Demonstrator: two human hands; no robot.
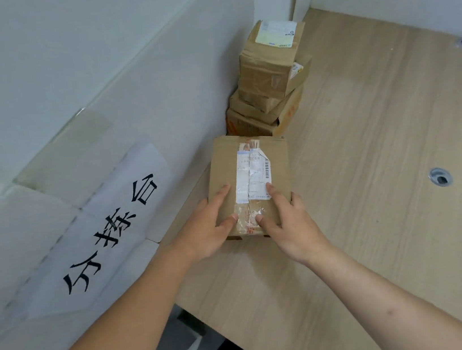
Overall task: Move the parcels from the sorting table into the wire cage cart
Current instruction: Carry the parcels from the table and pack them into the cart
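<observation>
Both hands, left hand [206,227] and right hand [289,226], grip the near parcel [248,172], fingers curled over its edges. Parcel rests on sorting table [371,170]; stacked parcels [268,80] stand behind, contents unseen.

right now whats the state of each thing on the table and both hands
near parcel: flat on the sorting table, taped shut, label up, held at both sides
left hand: on the parcel's left side, fingers on top
right hand: on its right side, fingers on the label
parcel stack: piled unevenly in the corner, untouched
paper sign: taped to the wall
</observation>
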